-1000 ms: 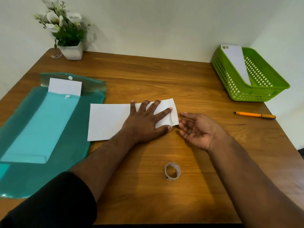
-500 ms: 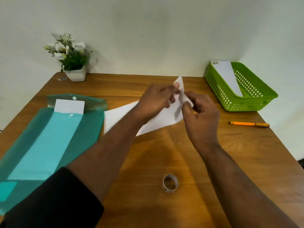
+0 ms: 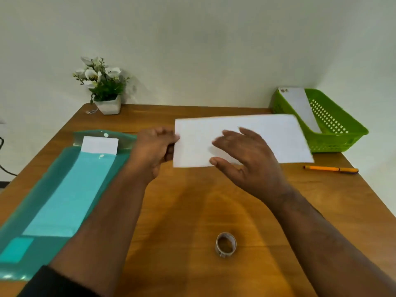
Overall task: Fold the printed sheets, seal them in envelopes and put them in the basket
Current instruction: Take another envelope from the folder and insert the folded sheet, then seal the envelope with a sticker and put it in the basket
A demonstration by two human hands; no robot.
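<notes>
Left hand (image 3: 155,150): I pinch the left short edge of the white sheet (image 3: 257,139), fingers curled round it, so the paper stays lifted off the table (image 3: 192,211).
Right hand (image 3: 246,161): fingers spread and relaxed, holding nothing; it hovers in front of the sheet's lower left part (contact with the paper cannot be confirmed), placed, I judge, to steady the sheet or start a fold.
Sheet: held roughly level above the far middle of the table, its right end overlapping the view of the basket (image 3: 334,138); not yet in an envelope, as far as I can tell.
Basket: green, far right corner; one white envelope (image 3: 300,106) leans inside it.
Folder (image 3: 53,200): teal, open on my left; a white sheet edge (image 3: 99,145) sticks out at the top.
Tape roll (image 3: 226,244): near edge, within reach for sealing.
Pen (image 3: 331,168): right, just near the basket.
</notes>
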